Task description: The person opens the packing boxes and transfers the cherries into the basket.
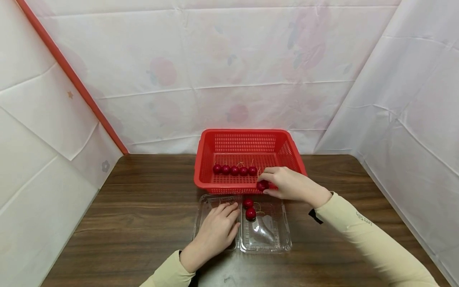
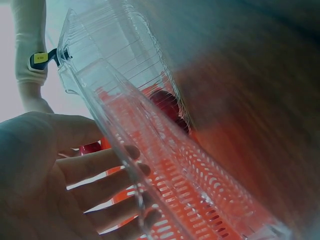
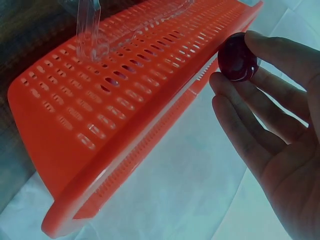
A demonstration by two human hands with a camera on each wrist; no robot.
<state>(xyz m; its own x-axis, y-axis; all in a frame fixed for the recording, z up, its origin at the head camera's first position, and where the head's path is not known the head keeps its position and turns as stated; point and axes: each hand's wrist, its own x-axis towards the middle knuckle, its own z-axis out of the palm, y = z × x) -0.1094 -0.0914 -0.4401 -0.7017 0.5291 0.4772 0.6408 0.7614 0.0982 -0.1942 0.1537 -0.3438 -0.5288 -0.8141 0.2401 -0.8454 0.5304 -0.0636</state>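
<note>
My right hand (image 1: 287, 183) pinches a dark red cherry (image 3: 238, 57) between thumb and fingertips, over the front rim of the red basket (image 1: 251, 136). Inside that basket several cherries (image 1: 234, 170) lie in a row, some with stems showing. In front of it, a clear plastic clamshell box (image 1: 265, 239) lies opened flat. Two cherries (image 1: 250, 214) sit in its right half, near the middle hinge. My left hand (image 1: 215, 229) rests on the left half, its fingers (image 2: 95, 167) nearly straight against the clear plastic.
The dark wooden table (image 1: 143, 207) runs up to pale printed sheets (image 1: 172, 75) at the back and both sides. A red strip (image 1: 71, 75) slants down the left corner. Black bands (image 1: 315, 216) sit at the wrists, by the light sleeves.
</note>
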